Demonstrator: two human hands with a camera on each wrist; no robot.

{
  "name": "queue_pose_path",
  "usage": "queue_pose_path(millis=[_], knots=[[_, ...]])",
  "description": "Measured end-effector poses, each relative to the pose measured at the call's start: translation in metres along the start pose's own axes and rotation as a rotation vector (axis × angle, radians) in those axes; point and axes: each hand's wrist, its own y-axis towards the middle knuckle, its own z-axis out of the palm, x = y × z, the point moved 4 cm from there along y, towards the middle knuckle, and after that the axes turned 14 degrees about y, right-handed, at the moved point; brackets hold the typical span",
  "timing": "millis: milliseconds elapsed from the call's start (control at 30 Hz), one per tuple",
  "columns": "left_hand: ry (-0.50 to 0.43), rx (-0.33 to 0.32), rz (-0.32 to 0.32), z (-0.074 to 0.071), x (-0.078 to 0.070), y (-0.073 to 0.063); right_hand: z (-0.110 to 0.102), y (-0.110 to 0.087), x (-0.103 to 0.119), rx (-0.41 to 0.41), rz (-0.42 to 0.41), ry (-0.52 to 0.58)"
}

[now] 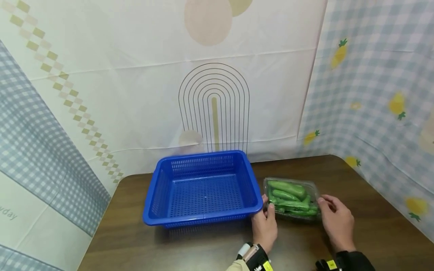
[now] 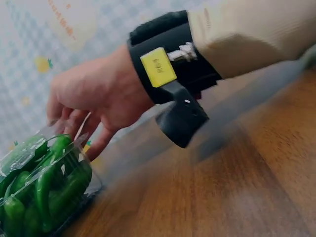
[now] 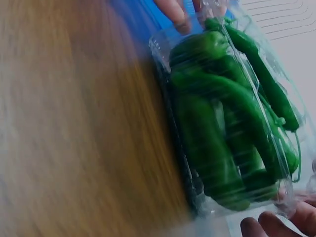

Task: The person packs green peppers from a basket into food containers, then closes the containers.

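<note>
A clear plastic box (image 1: 314,185) of long green peppers (image 1: 288,189) is at the right of the table, between both hands. My left hand (image 1: 265,227) grips its left end, thumb on the near side, close to the corner of a blue basket (image 1: 200,217). At the opposite end, my right hand (image 1: 338,222) holds the box by its edge. The left wrist view looks across at the right hand (image 2: 101,91) and the peppers (image 2: 47,192). Left-hand fingers (image 3: 173,11) touch the box's far end in the right wrist view. Whether the box is lifted, I cannot tell.
The blue perforated basket stands left of the box with nothing in it. Under both is a dark brown wooden table (image 1: 122,226). A patterned cloth (image 1: 152,98) hangs behind the table's back edge, and checked cloth (image 1: 369,86) borders the right side.
</note>
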Motion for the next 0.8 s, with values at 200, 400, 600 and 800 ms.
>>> queue_pose_path(millis=[200,400,600,800], knots=[[-0.009,-0.038,-0.035,-0.001,0.0,-0.001,0.002,-0.007,-0.003,-0.055,-0.025,0.023],[-0.073,-0.015,-0.106,-0.002,0.0,0.0,-0.001,-0.009,-0.006,0.002,0.016,0.046],[-0.169,0.057,-0.27,0.0,0.001,0.001,-0.003,-0.008,-0.01,0.279,0.135,0.21],[-0.241,0.048,-0.36,0.0,-0.001,0.001,-0.005,-0.008,-0.013,0.344,0.167,0.28]])
